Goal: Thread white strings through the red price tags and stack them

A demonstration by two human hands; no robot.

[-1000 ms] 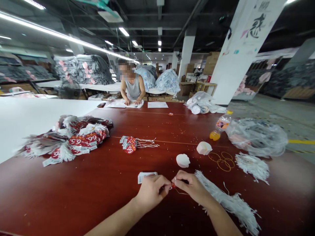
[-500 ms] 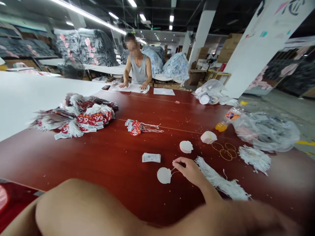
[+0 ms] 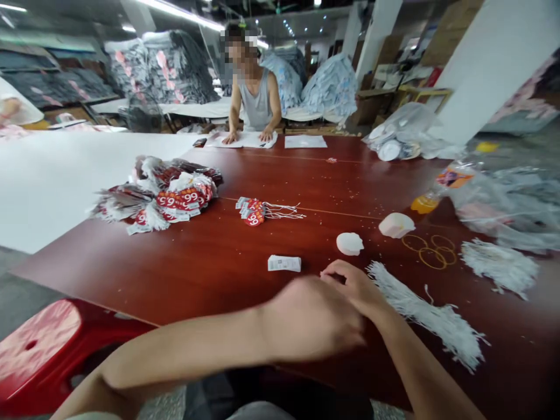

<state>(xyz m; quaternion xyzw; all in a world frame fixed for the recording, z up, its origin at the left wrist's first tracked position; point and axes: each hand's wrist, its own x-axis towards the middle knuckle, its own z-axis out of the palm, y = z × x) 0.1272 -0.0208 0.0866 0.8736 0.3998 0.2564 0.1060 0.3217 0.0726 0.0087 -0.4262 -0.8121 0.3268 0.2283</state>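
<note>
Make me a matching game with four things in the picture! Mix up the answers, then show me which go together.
1. Left hand
2. Label stack
3. Stool
4. Bottle

A. Red
B. Orange at its lower end
C. Partly in front of the right hand
D. White with printing

Right pairs: 1-C, 2-D, 3-A, 4-B

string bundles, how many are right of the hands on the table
2: a long bundle beside the right hand, and a short bundle beyond it, farther right. The right arm may hide more.
</note>
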